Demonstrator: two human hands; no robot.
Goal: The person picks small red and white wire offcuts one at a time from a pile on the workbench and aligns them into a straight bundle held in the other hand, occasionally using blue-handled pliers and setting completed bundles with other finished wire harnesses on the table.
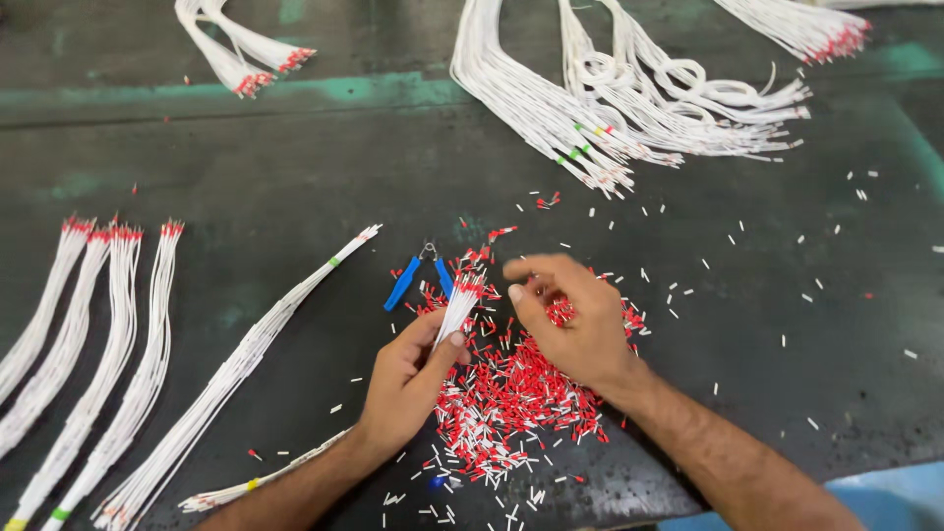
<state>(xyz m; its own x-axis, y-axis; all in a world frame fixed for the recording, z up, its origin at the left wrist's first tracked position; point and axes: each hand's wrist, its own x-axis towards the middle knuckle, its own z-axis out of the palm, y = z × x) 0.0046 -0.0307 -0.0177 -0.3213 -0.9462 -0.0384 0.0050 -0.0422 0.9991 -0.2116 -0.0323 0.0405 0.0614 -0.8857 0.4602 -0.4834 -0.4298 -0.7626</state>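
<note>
Gripping white wire bundle near its red-tipped end, left hand clamped on it. Right hand pinching fingers together over red ferrule pile on dark table. Blue-handled cutters just beyond; more wire bundles far left.

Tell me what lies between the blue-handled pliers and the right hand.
In the head view, the wire bundle held in the left hand stands between the blue-handled pliers and the right hand, with loose red ferrules scattered around.
</note>
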